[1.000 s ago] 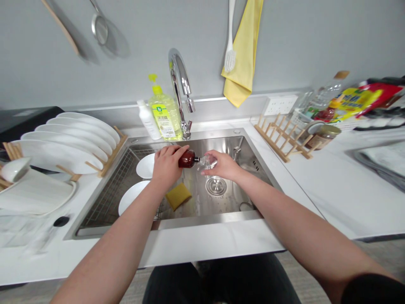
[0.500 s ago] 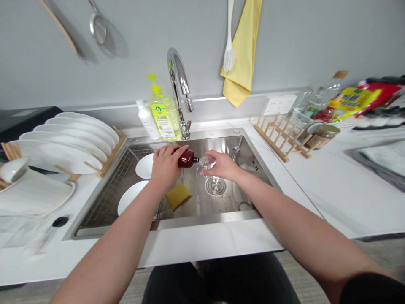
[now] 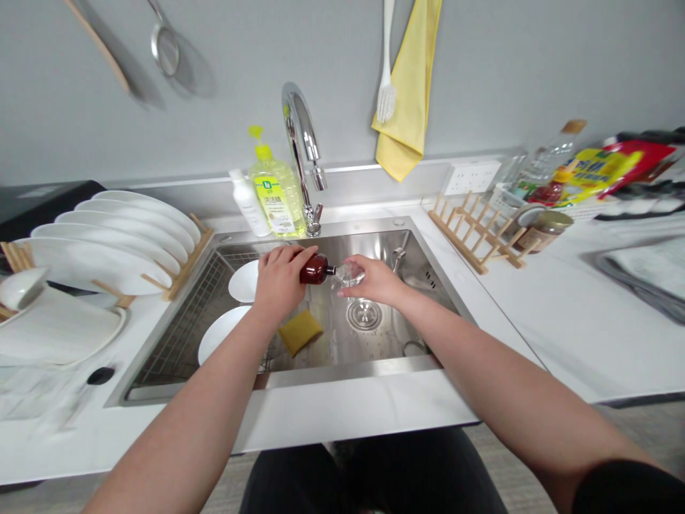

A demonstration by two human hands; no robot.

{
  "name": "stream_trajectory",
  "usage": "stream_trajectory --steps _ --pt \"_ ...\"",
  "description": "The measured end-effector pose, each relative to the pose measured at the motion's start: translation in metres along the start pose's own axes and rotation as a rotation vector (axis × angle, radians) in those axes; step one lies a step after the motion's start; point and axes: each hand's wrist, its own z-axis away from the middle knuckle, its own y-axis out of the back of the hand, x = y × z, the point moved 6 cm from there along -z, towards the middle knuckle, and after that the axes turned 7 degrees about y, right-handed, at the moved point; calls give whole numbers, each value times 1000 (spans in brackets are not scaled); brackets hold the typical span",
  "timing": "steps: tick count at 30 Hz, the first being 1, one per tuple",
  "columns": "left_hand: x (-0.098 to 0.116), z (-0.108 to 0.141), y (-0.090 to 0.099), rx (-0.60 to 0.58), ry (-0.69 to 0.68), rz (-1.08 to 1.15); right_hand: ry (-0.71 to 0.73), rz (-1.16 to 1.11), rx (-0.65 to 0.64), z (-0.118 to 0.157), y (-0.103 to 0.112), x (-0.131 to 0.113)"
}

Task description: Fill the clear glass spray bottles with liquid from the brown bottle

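Observation:
Over the steel sink [image 3: 342, 370], my left hand [image 3: 281, 282] is wrapped round a dark red-brown bottle [image 3: 314, 269]. The bottle lies on its side, its black neck pointing right. My right hand [image 3: 372, 278] holds a small clear glass [image 3: 347, 273], its mouth turned toward the bottle's neck. Neck and glass are very close; whether they touch, or whether liquid flows, I cannot tell. Beneath my hands a yellow sponge [image 3: 300, 333] lies on the sink floor, left of the drain [image 3: 364, 314]. Two white plates [image 3: 222, 332] rest at the sink's left, partly hidden by my left arm.
A chrome faucet [image 3: 303, 135] rises behind the sink, beside a yellow-green soap pump bottle [image 3: 277, 196] and a white bottle [image 3: 249, 205]. White plates [image 3: 101, 243] stand in a wooden rack at left. Another wooden rack [image 3: 481, 232] and a jar [image 3: 546, 232] are at right.
Almost nothing differs. Both hands keep their hold on the bottle and the glass, in nearly the same position; the whole view shifts very slightly.

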Motion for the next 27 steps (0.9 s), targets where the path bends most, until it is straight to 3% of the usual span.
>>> stream_trajectory --steps 27 --pt "0 0 0 -14 7 -1 -4 30 -14 0 -1 1"
